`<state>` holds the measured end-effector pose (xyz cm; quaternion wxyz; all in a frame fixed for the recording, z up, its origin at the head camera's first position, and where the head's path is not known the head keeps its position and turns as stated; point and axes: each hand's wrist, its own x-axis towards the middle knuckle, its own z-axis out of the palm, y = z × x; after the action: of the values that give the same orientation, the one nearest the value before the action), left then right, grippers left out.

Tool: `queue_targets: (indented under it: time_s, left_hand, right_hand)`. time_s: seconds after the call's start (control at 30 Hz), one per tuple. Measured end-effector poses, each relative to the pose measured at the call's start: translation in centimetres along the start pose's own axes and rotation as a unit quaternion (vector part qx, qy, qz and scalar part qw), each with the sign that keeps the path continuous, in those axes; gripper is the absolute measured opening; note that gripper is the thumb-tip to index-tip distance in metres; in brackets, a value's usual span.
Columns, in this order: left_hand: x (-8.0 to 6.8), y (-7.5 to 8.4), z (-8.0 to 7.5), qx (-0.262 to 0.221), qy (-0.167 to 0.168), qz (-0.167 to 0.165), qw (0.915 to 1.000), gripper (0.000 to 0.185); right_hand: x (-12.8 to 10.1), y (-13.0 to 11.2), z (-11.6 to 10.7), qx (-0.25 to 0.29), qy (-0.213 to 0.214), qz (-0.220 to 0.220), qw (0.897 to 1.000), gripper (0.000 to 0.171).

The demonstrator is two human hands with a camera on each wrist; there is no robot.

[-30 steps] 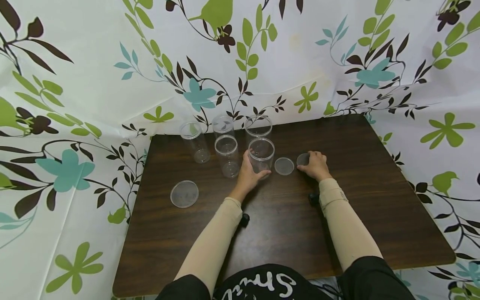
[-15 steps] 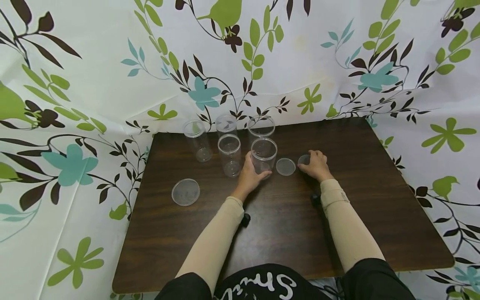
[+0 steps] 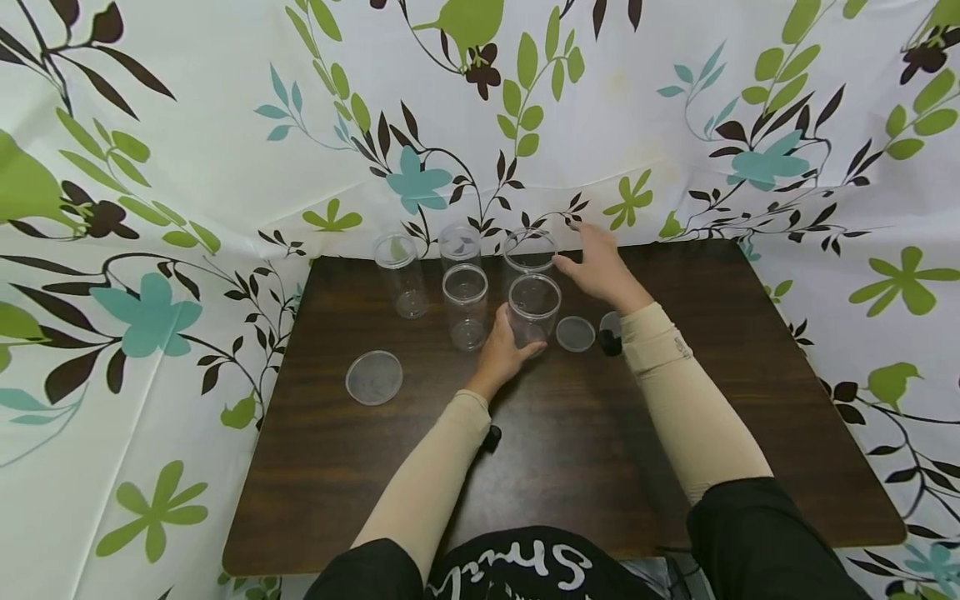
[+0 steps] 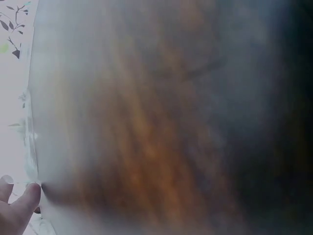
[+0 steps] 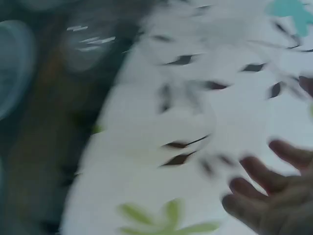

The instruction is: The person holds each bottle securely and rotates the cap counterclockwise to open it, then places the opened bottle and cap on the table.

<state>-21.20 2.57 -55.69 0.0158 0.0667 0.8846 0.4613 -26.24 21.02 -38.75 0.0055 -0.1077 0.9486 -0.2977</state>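
My left hand [image 3: 504, 354] grips a clear plastic jar [image 3: 536, 310], which stands upright and open-topped on the table. In the left wrist view only some fingertips [image 4: 27, 198] show at the edge. My right hand [image 3: 600, 265] is raised beside the rim of another clear jar [image 3: 525, 257] behind the first; whether it touches that rim I cannot tell. The right wrist view shows its fingers [image 5: 264, 178] spread and holding nothing. Two small clear round lids lie right of the held jar: one in full view [image 3: 575, 334], another lid [image 3: 611, 322] partly behind my right wrist.
Left of the held jar stand more clear jars: a front one [image 3: 467, 312], a back one [image 3: 459, 243] and a far-left one [image 3: 405, 279]. A larger clear lid [image 3: 374, 377] lies flat at the table's left. The brown table [image 3: 750, 400] meets a patterned sheet [image 3: 615, 100] behind.
My right hand has let go of the rightmost small lid and moved up and left, over to the back right jar. The left hand keeps its grip on the front jar.
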Motion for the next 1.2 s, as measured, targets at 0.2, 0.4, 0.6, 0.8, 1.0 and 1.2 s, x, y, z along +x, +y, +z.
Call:
queue_targets:
  time_s: [0.2,0.4,0.6,0.8,1.0,1.2]
  left_hand:
    - [0.0,0.0,0.0,0.026,-0.007,0.006,0.9996,0.102]
    - [-0.1,0.2,-0.7,0.034,-0.024,-0.001,0.9991,0.101]
    - [-0.2,0.2,-0.9,0.052,-0.037,-0.015,0.9979,0.102]
    - [-0.1,0.0,-1.0,0.046,-0.046,-0.012,0.9978,0.101]
    - [0.0,-0.3,-0.7,0.059,-0.049,-0.012,0.997,0.1]
    - [0.0,-0.5,-0.7,0.066,-0.042,-0.002,0.9969,0.101]
  right_hand:
    - [3.6,-6.0,-0.3,-0.04,-0.104,-0.057,0.992,0.077]
    - [6.5,-9.5,1.6,-0.07,-0.169,-0.054,0.982,0.076]
    - [8.6,-11.0,4.0,-0.088,-0.183,-0.046,0.978,0.078]
    - [9.8,-11.5,5.9,-0.079,-0.156,-0.046,0.983,0.078]
    - [10.3,-11.3,6.9,-0.06,-0.164,-0.035,0.984,0.084]
    - [10.6,-10.8,7.2,-0.048,-0.144,-0.044,0.987,0.082]
